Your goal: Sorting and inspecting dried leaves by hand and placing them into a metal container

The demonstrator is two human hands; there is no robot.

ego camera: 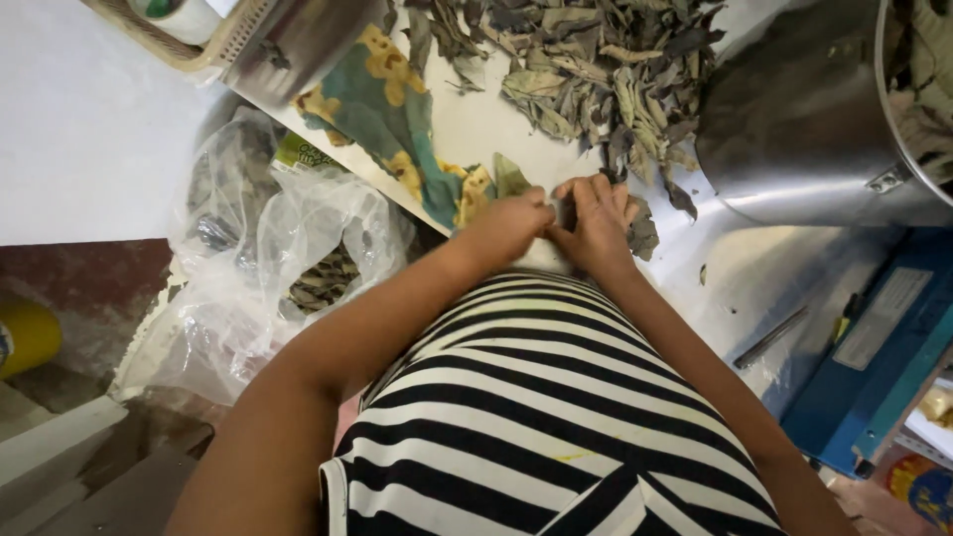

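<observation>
Both hands meet at the desk (476, 119) edge: left hand (511, 226) curled, right hand (599, 223) w/ fingers spread, working a dried leaf (643, 233) btwn them; exact grip hard to tell. Heap of dried leaves (586, 69) just beyond, steel drum (804, 119) to the right. Patterned cloth (382, 99) left of the hands, clear plastic bag (288, 258) below the desk, blue machine (884, 347) at right.

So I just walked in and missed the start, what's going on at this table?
A person in a striped top has both hands together at the near edge of the white table. The left hand and right hand are pinching a dried leaf between them. A heap of dried leaves lies just beyond, beside a big metal pot. A clear plastic bag with more leaves sits down to the left.
</observation>
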